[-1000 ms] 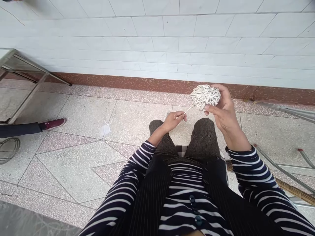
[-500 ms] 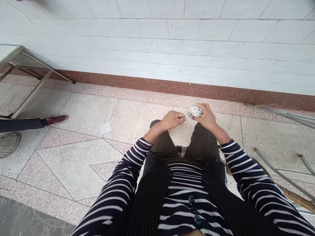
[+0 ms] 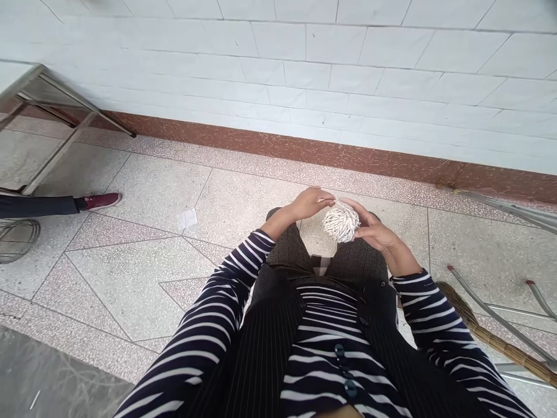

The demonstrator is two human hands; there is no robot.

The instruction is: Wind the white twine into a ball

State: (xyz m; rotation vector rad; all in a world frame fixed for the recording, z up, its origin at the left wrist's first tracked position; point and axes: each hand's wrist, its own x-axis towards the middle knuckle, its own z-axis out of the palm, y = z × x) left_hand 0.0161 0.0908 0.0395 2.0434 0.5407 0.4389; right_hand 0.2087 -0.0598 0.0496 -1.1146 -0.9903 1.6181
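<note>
A round whitish ball with a rough, overlapping, woven-looking surface (image 3: 341,224) is held above my lap. My right hand (image 3: 375,231) curves around its right side, thumb low and fingers along the top. Just off the ball's upper left, my left hand (image 3: 314,202) has thumb and fingers pinched together. Whatever is between those fingertips, if anything, is too small to make out. The ball's right side is partly covered by my right hand.
A metal-framed table (image 3: 56,142) and a person's maroon shoe (image 3: 102,201) are at left, near a wire rack (image 3: 20,238). White paper (image 3: 187,219) lies on the floor. A broom (image 3: 491,334) and metal legs (image 3: 500,302) are at right; a tiled wall (image 3: 304,75) stands ahead.
The ball has turned and come slightly nearer and lower, showing its whitish overlapping face. My right hand has shifted around its right side. My left hand has moved slightly up and right.
</note>
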